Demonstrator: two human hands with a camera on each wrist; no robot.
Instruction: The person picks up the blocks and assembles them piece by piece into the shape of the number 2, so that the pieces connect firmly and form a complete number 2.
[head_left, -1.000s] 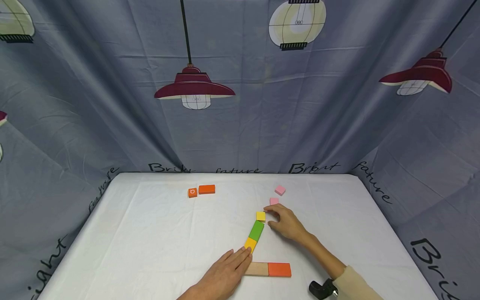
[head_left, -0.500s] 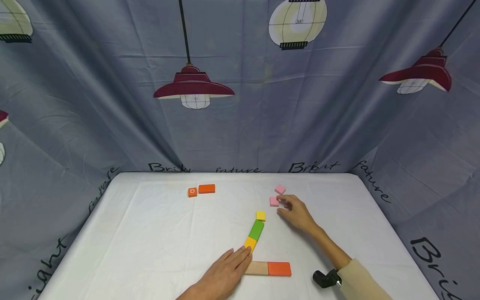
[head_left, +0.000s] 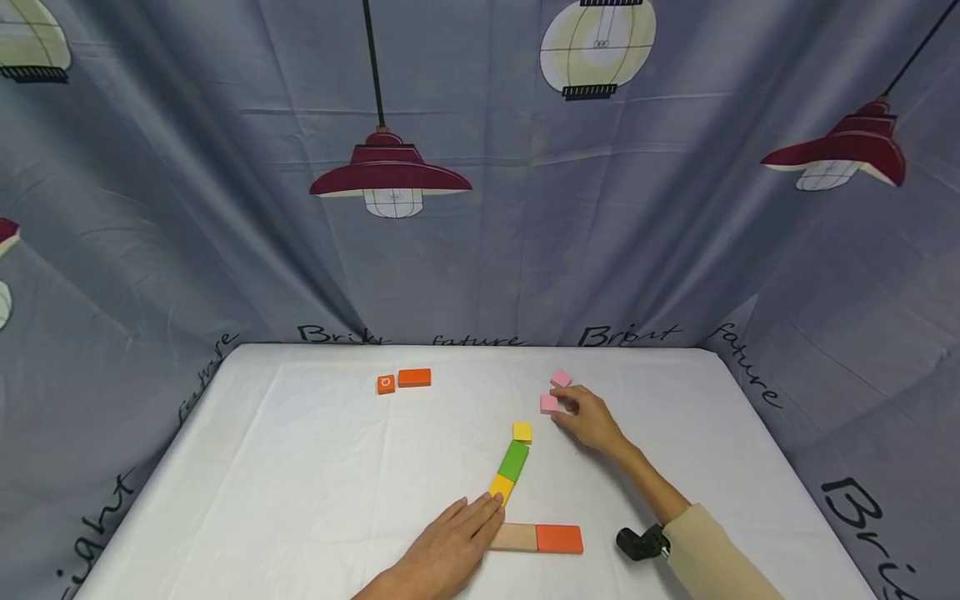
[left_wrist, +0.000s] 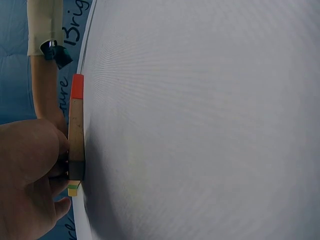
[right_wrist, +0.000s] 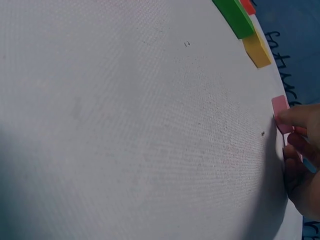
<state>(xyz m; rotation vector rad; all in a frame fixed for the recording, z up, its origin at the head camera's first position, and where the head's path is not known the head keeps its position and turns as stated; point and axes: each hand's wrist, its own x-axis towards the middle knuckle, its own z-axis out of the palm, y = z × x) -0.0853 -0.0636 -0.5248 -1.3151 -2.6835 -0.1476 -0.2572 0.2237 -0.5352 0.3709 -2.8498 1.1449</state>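
Note:
My left hand (head_left: 452,546) lies with fingers outstretched, its fingertips resting on the near end of a yellow block (head_left: 501,487) and covering part of a plain wooden block (head_left: 516,537). An orange-red block (head_left: 558,539) adjoins the wooden one on the right. From the yellow block, a green block (head_left: 513,461) and a small yellow block (head_left: 522,432) continue away in a slanting line. Farther back, my right hand (head_left: 592,422) pinches a small pink block (head_left: 549,404) between thumb and index finger; the right wrist view shows the thumb against this pink block (right_wrist: 281,114).
Just behind the right fingers lies a second pink block (head_left: 561,378). Toward the back left of the white table (head_left: 300,467) are an orange block (head_left: 414,377) and a small orange cube (head_left: 386,384) with a white mark. A patterned grey-blue curtain (head_left: 480,267) surrounds the table.
From beside the small yellow block, my right hand has moved back to the nearer pink block, and its thumb and finger have closed on it. The left hand has stayed put.

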